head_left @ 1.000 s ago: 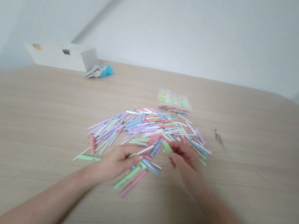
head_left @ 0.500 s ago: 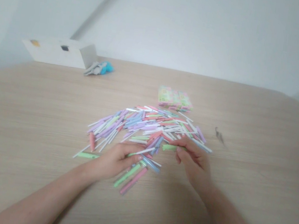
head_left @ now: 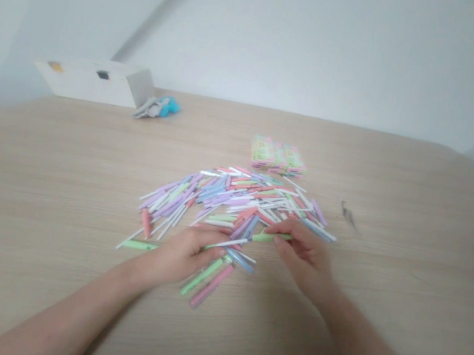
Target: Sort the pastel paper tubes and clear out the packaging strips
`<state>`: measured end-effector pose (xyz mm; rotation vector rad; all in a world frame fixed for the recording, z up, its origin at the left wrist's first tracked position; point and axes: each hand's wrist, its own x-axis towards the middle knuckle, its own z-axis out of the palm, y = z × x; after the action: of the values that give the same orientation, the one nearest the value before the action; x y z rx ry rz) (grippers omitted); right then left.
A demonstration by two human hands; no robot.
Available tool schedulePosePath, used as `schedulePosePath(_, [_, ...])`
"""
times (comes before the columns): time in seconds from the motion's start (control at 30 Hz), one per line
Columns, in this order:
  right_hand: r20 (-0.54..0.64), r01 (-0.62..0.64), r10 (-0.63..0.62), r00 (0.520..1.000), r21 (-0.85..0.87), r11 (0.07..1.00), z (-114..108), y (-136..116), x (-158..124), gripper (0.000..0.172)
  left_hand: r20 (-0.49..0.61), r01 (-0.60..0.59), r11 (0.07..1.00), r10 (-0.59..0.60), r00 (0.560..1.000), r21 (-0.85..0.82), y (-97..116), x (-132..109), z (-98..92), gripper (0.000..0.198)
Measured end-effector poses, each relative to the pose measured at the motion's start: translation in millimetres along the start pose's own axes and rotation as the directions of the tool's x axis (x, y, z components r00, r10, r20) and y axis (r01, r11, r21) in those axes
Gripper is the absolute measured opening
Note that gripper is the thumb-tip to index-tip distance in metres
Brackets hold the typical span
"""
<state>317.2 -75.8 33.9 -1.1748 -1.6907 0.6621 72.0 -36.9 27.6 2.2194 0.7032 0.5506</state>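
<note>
My left hand [head_left: 191,252] is closed, with finger and thumb pinching a thin white stick [head_left: 232,242] that has a green part near the fingers. My right hand [head_left: 303,257] pinches a slim green tube [head_left: 264,237], its left end meeting or nearly meeting the white stick's tip; blur hides whether they touch. Beneath and beyond both hands spreads a pile of white sticks and coloured tubes [head_left: 213,190]. Close below my left hand lie another green tube [head_left: 200,277], a pink tube [head_left: 211,287] and a blue tube [head_left: 243,262].
Behind the pile sits a stack of small printed packs [head_left: 278,155] in green and pink. A white box [head_left: 95,84] stands at the back left beside a grey and blue crumpled item [head_left: 158,108]. On the wooden table [head_left: 420,256], a small dark object [head_left: 348,215] lies at right.
My right hand has moved slightly left, bringing the green tube's end to the white stick's tip. My left hand has barely shifted.
</note>
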Motion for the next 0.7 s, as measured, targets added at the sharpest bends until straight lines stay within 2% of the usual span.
schedulePosePath(0.17, [0.087,-0.064,0.064,0.994,-0.004,0.998,5.0,2.6,-2.3,0.010,0.031,0.018,0.994,-0.021,0.999,0.105,2.7,-3.2,-0.7,0.034])
schedulePosePath(0.4, [0.198,-0.141,0.146,0.969,-0.041,0.989,9.8,-0.1,-2.2,0.009,0.074,0.022,0.989,-0.033,0.997,0.150,8.4,-10.6,-4.2,0.038])
schedulePosePath(0.53, [0.209,-0.164,0.173,0.962,-0.059,0.985,11.2,-0.1,-2.5,0.012,0.045,0.078,0.990,-0.084,0.995,0.116,4.4,-11.0,-0.9,0.036])
schedulePosePath(0.7, [0.216,-0.174,0.183,0.959,-0.062,0.983,11.3,0.8,-2.1,0.012,0.032,0.060,0.994,-0.063,0.998,0.089,5.2,-7.5,-0.6,0.028])
